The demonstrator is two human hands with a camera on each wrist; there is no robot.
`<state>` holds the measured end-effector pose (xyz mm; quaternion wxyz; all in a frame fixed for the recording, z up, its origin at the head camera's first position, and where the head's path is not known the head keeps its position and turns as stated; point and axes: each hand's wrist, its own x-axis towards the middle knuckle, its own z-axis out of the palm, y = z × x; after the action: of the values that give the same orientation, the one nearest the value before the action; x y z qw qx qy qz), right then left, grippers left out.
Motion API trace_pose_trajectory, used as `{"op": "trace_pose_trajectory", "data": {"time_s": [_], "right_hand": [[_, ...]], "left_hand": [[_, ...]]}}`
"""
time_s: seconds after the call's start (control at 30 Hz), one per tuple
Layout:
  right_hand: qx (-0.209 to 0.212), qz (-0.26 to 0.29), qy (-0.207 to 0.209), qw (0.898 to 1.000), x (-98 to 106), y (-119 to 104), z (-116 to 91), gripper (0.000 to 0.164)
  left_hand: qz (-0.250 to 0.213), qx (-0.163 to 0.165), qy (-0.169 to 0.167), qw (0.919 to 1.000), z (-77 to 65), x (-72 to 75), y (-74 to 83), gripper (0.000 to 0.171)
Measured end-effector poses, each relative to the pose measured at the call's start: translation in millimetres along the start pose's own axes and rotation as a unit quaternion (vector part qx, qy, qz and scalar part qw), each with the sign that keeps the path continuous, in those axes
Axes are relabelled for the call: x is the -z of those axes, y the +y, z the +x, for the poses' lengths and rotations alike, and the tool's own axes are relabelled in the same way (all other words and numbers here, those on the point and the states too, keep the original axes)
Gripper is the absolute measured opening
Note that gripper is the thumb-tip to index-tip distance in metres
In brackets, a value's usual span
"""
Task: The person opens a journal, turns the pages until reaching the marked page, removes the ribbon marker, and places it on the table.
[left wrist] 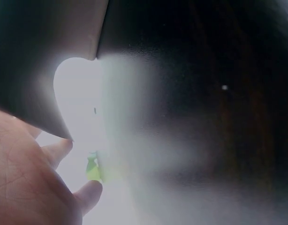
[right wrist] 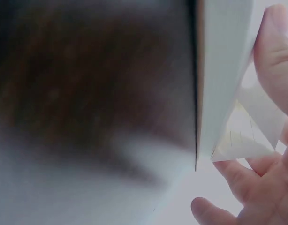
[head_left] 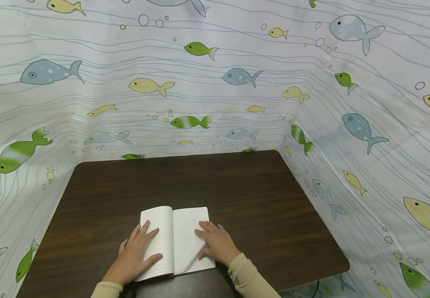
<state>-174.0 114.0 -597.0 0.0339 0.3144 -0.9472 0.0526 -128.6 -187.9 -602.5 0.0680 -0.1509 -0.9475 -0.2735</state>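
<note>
An open notebook (head_left: 185, 219) with lined white pages lies near the front of the dark wooden table (head_left: 244, 190). My left hand (head_left: 134, 252) rests on its left page, fingers spread and thumb pointing toward the spine. On the right page is my right hand (head_left: 216, 240), its fingertips on the paper and its thumb lower down. Near that thumb the bottom of the page bends up in a crease. In the right wrist view, a curled sheet (right wrist: 245, 133) stands between the thumb and the fingers (right wrist: 238, 178), beside the notebook's page edges (right wrist: 221, 70).
A white curtain (head_left: 215, 99) printed with fish and wavy lines surrounds the table at the back and both sides. The table's right front corner (head_left: 343, 265) is rounded. A dark surface (head_left: 196, 285) lies just below the notebook.
</note>
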Motion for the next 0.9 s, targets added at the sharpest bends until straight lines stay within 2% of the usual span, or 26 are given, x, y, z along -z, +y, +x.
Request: {"op": "trace_pose_trajectory", "data": {"time_s": [0.17,0.27,0.37,0.5,0.63,0.7,0.77,0.9], "right_hand": [[-0.006,0.003,0.033,0.999,-1.3,-0.7,-0.3,0.084],[-0.019,0.006,0.06,0.998,-0.8,-2.3,0.3,0.099],[-0.038,0.026,0.078,0.996,0.8,-4.9,1.3,0.123],[-0.065,0.103,0.069,0.99,4.1,-7.9,3.0,0.139],[-0.068,0.178,0.028,0.981,8.7,-10.6,4.2,0.138],[-0.058,0.223,0.007,0.973,11.3,-12.8,5.0,0.134],[-0.048,0.276,-0.01,0.96,14.2,-15.8,5.4,0.127],[-0.027,0.386,-0.035,0.922,17.3,-24.2,7.7,0.102]], "left_hand": [[-0.001,0.0,0.001,1.0,0.0,-1.3,-0.6,0.071],[-0.004,0.0,0.001,1.0,-0.5,-1.5,-0.7,0.071],[-0.005,0.001,0.002,1.0,-1.2,-1.5,-0.9,0.071],[0.002,-0.003,0.007,1.0,-1.5,-1.1,0.0,0.071],[0.008,-0.003,0.008,0.9999,-1.2,-1.5,0.3,0.071],[0.009,-0.001,0.006,0.9999,-1.4,-2.0,0.1,0.071],[0.012,-0.001,0.005,0.9999,-1.2,-2.2,0.2,0.071],[0.013,0.002,0.0,0.9999,-0.7,-2.3,0.1,0.07]]}}
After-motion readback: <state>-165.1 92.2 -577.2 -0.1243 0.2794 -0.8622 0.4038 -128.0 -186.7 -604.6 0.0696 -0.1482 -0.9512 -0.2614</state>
